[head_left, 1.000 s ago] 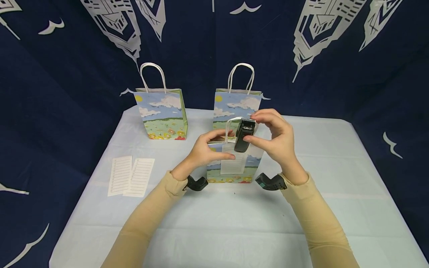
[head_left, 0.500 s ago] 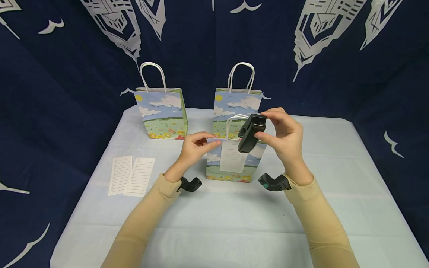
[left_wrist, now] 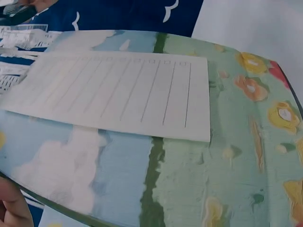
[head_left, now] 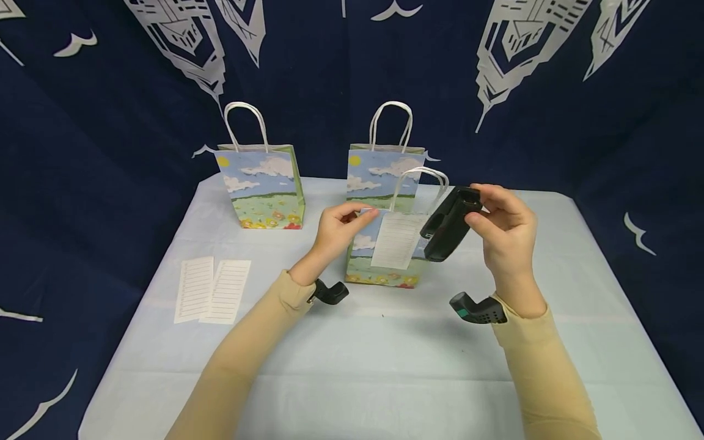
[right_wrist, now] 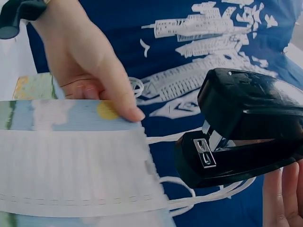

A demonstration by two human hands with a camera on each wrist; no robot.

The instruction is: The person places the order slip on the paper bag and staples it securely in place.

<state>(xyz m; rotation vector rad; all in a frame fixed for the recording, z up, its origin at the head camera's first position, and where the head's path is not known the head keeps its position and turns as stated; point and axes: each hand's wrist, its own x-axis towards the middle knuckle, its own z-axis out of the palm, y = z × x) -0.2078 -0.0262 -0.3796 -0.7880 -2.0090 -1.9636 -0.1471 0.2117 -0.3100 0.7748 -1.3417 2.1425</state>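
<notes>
My left hand (head_left: 338,232) pinches the top left corner of a paper gift bag (head_left: 385,278) with a sky and flower-meadow print. A white lined card (head_left: 397,240) lies flat against the bag's front, its upper end at the bag's top edge. In the left wrist view the card (left_wrist: 142,94) shows ruled lines with small boxes at one end. My right hand (head_left: 506,229) holds a black stapler (right_wrist: 246,127) to the right of the bag. The stapler's jaws stand apart, with the metal anvil plate showing. White twisted handles (head_left: 420,174) rise from the bag.
Two matching gift bags stand at the back, one on the left (head_left: 264,189) and one in the middle (head_left: 385,165). Two more lined cards (head_left: 225,290) lie overlapping on the white-covered table (head_left: 341,366). A dark blue printed curtain (head_left: 308,61) hangs behind.
My left hand has come to the bag's top left corner, and the bag has shifted right and tilted. The stapler has moved right, away from the card, with my right hand.
</notes>
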